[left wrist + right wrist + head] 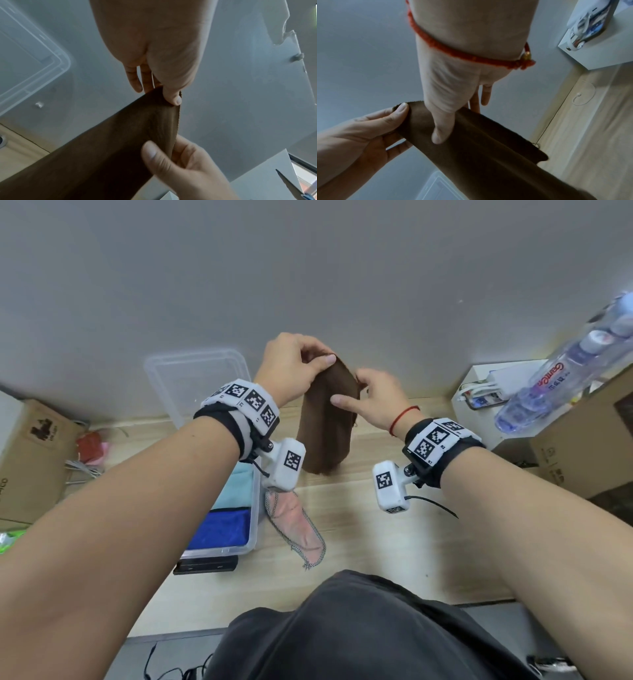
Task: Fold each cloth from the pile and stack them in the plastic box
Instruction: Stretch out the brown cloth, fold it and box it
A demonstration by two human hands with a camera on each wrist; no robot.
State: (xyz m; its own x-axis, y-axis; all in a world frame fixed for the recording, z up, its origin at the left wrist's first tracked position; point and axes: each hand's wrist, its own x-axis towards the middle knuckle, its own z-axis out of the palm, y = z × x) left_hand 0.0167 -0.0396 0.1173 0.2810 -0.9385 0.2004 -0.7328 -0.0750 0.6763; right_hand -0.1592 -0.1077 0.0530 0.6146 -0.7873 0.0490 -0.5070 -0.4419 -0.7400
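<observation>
A brown cloth [325, 422] hangs folded in the air above the wooden table [394, 542]. My left hand [322, 361] pinches its top corner between thumb and fingers. My right hand [349, 395] grips the top edge beside it, thumb flat on the front face. The left wrist view shows the left thumb [175, 97] pressed on the cloth [120, 142]. The right wrist view has the right thumb [441, 132] lying on the cloth [488, 148]. The clear plastic box [255, 525] stands at the left, holding a folded blue cloth [222, 529] and a teal cloth [236, 487]. A pink cloth [294, 518] lies beside it.
The clear lid [195, 378] leans on the wall behind the box. Cardboard boxes stand at the left [30, 457] and right [582, 440]. Water bottles [565, 371] and a white box [486, 392] sit at the right. A black device [205, 565] lies before the plastic box.
</observation>
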